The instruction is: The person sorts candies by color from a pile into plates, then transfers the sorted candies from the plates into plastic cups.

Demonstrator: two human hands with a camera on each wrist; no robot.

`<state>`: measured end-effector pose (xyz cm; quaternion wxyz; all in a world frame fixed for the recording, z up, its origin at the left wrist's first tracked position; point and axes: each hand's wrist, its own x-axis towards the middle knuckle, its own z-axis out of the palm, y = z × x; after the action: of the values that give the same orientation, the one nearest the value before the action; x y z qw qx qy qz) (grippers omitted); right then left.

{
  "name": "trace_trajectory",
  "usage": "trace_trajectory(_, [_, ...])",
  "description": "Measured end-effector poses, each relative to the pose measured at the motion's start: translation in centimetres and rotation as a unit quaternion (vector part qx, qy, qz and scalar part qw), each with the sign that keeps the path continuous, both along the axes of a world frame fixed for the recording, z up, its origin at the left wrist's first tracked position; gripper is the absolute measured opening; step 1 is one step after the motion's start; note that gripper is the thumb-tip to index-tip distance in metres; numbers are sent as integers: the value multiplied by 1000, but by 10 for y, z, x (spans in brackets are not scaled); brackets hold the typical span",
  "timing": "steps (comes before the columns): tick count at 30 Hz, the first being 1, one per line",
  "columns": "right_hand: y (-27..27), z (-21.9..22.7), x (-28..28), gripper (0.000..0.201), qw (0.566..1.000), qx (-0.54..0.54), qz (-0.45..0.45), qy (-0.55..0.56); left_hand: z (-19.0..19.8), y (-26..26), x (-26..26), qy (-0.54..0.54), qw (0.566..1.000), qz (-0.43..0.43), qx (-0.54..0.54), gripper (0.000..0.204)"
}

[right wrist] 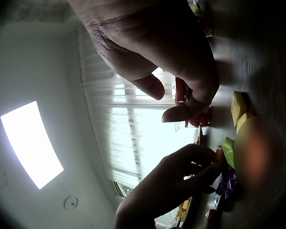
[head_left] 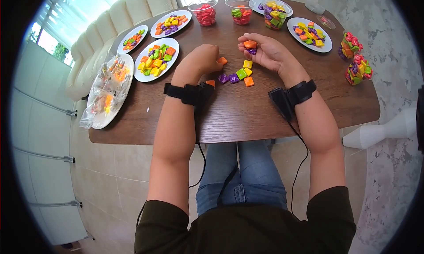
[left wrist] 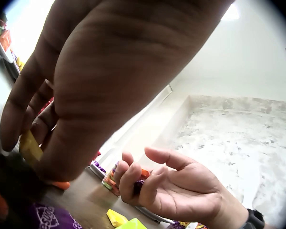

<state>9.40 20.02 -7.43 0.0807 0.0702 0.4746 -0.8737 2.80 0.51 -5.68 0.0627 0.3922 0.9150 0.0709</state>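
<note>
Left hand (head_left: pixel 201 59) curled knuckles-up on the wooden table (head_left: pixel 247 112), fingertips pinching an orange candy (head_left: pixel 222 60) right at the tabletop. Right hand (head_left: pixel 265 53) palm-up just across, fingers cupped loosely around an orange candy piece (head_left: pixel 250 44) and a purple one (head_left: pixel 252 51). Small loose pile of candies (head_left: pixel 240 75) sitting between both hands. Plate of mixed candies (head_left: pixel 157 59) off to the left.

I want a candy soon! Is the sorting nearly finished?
Partly. Done: white plates and clear plastic cups already hold wrapped candies. In hand: the right hand cups an orange and a purple candy, while the left hand touches an orange candy. Left: a small pile of loose square candies on the brown wooden table.
</note>
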Motion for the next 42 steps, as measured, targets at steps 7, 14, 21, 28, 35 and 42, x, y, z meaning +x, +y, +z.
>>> trace_trajectory(7, [-4,1,2,27,1000,15,11,-7,14,-1,-2,22,983,-14,180,27])
trace_trajectory(14, [-7,1,4,33,989,-126,83,4,25,13,23,55,946,-75,312,36])
trace_trajectory(21, [8,0,-4,27,992,-111,-61,18,20,3,33,-47,991,-105,65,43])
trace_trajectory(28, [8,0,-2,27,991,-104,-84,18,13,14,30,-200,975,-98,-8,35])
trace_trajectory(35, [-1,2,1,27,996,-77,-33,5,22,-1,13,-117,984,-96,92,33])
trace_trajectory(42, [-6,-5,-1,37,992,-104,73,10,34,21,30,60,905,-127,400,29])
